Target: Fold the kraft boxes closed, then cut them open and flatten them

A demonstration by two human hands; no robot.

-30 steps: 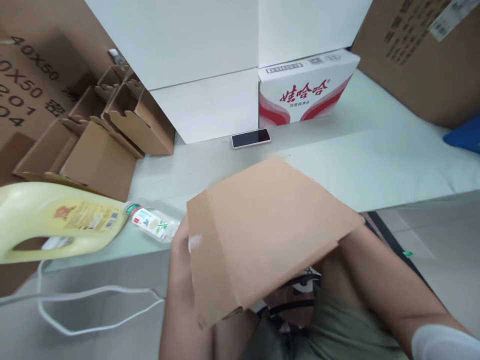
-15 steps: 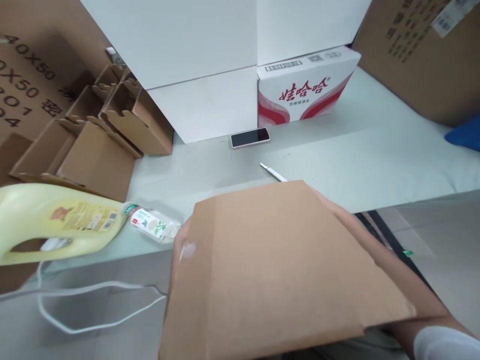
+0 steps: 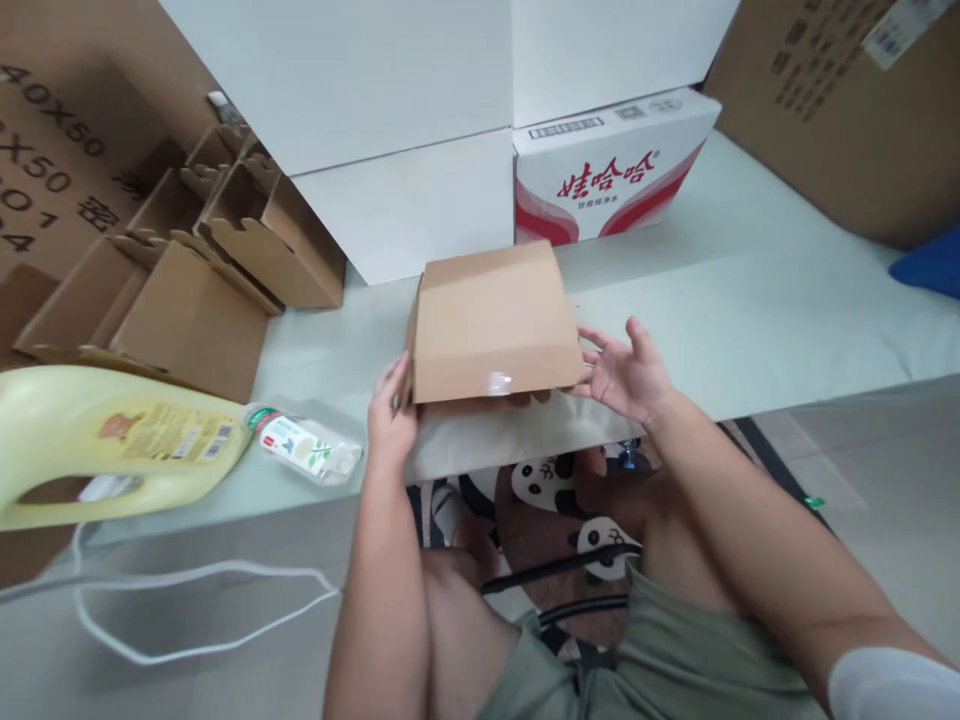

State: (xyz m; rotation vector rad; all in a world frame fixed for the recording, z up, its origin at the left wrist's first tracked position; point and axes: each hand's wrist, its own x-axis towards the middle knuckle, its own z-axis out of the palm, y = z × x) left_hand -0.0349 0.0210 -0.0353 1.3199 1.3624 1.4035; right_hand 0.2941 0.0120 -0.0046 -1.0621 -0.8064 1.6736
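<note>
A brown cardboard box [image 3: 491, 325] is over the table in front of me, tilted, with a small shiny piece of tape on its near edge. My left hand [image 3: 393, 415] grips its left side, the fingers partly hidden by the cardboard. At the box's right edge, my right hand [image 3: 626, 375] has its palm up and its thumb raised. Its fingers are stretched out, the tips at or just under the edge; whether they bear any weight I cannot tell.
A clear labelled bottle [image 3: 306, 447] lies by a yellow jug [image 3: 120, 445] at the left. Open cardboard boxes [image 3: 195, 315] stand behind them. White boxes [image 3: 420, 210] and a red-and-white carton [image 3: 611, 175] line the back of the pale table [image 3: 787, 300]. A white cable [image 3: 202, 572] hangs below.
The cardboard box has moved away from me, from close to the camera to over the table. It now covers where the phone and the white pen-like tool lay. The right hand's fingers have opened.
</note>
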